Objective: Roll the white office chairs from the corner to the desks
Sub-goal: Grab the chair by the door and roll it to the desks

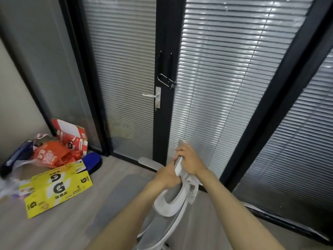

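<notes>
A white office chair [169,210] with a grey mesh back stands low in the middle of the head view, seen from above and behind. Its white headrest [180,166] rises toward the glass door. My left hand [167,175] grips the headrest from the left side. My right hand [189,159] is closed around the headrest's upper part from the right. The seat [124,192] shows as a grey blur to the left of my left forearm. The chair's base and wheels are hidden.
A black-framed glass door [126,87] with blinds and a metal handle [151,95] is straight ahead. Flattened yellow cartons [57,192], red boxes [70,136] and bags pile in the left corner. A black-framed glass wall [270,105] runs along the right.
</notes>
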